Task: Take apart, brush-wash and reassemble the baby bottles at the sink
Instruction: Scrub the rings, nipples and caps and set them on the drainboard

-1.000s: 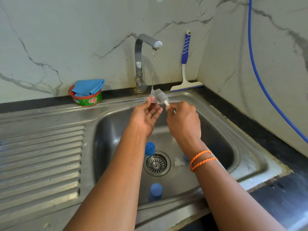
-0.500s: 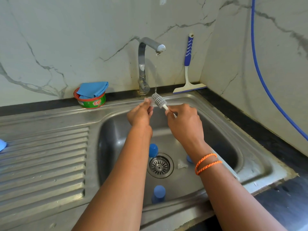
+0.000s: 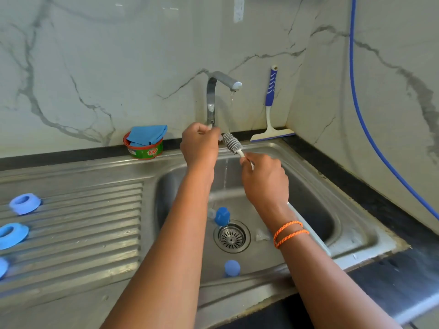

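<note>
While water runs in a thin stream from the tap (image 3: pixel 215 96) at upper centre, we see the right hand (image 3: pixel 264 179) gripping the white handle of a bottle brush (image 3: pixel 232 143), fingers curled round it, with the grey bristled head pointing up and left under the stream. Just left of the bristles, the left hand (image 3: pixel 199 146) is raised to the tap's base, its fingers curled around the small lever there; we cannot tell how firmly it grips. Two orange cords circle the right wrist.

Lower in the frame, in the steel sink (image 3: pixel 356 233), a blue bottle part (image 3: pixel 222 216) lies just above the drain (image 3: pixel 232 236), and another blue piece (image 3: pixel 232 267) sits below it near the front wall. At the left edge, on the ribbed draining board (image 3: pixel 83 222), two blue rings (image 3: pixel 25 203) (image 3: pixel 11 235) lie one below the other.

Behind the sink, a green tub (image 3: pixel 146 150) holds a folded blue cloth (image 3: pixel 147 135), and a squeegee (image 3: pixel 270 110) leans in the corner.
</note>
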The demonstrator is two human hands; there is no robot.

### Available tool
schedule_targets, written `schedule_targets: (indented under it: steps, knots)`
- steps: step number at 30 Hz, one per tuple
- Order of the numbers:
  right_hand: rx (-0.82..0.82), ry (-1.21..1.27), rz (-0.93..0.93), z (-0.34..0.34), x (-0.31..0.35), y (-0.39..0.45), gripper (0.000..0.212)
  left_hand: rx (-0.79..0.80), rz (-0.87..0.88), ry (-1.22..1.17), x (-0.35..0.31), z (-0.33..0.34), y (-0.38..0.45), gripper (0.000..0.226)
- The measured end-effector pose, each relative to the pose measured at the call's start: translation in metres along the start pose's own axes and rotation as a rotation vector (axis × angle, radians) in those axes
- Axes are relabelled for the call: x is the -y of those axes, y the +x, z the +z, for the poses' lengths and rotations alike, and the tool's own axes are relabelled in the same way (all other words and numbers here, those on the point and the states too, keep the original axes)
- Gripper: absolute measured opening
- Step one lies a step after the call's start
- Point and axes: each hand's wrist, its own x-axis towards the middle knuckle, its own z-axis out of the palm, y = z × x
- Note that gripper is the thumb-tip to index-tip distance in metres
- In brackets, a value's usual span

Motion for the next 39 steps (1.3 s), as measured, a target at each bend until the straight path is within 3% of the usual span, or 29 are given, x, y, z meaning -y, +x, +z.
schedule_targets:
  steps: [3,10,14,16,19,22,29,39]
  knots:
    - [0.021,0.007,-0.019,-0.002,0.013,-0.003,0.027,0.046,0.036,0.018,-0.007,-0.020,0.001,0.007]
    - [0.168,0.015,-0.119,0.010,0.059,-0.021,0.025,0.113,-0.016,0.105,0.009,-0.096,0.012,0.035]
    - [0.214,0.066,-0.134,0.026,0.088,-0.030,0.027,0.039,0.016,0.131,0.016,-0.147,0.018,0.022]
    - [0.256,0.086,-0.140,0.036,0.101,-0.035,0.028,0.074,0.023,0.116,0.016,-0.169,0.022,0.021]
    - [0.329,0.116,-0.153,0.053,0.124,-0.044,0.027,0.115,-0.006,0.184,0.017,-0.203,0.025,0.050]
    - [0.411,0.122,-0.171,0.070,0.146,-0.052,0.027,0.088,0.009,0.314,0.023,-0.237,0.028,0.058]
    - [0.495,0.098,-0.239,0.107,0.188,-0.067,0.028,-0.170,0.189,0.799,0.032,-0.298,0.038,0.027]
    - [0.496,0.122,-0.242,0.129,0.208,-0.067,0.027,-0.260,0.252,0.965,0.044,-0.303,0.035,0.024]
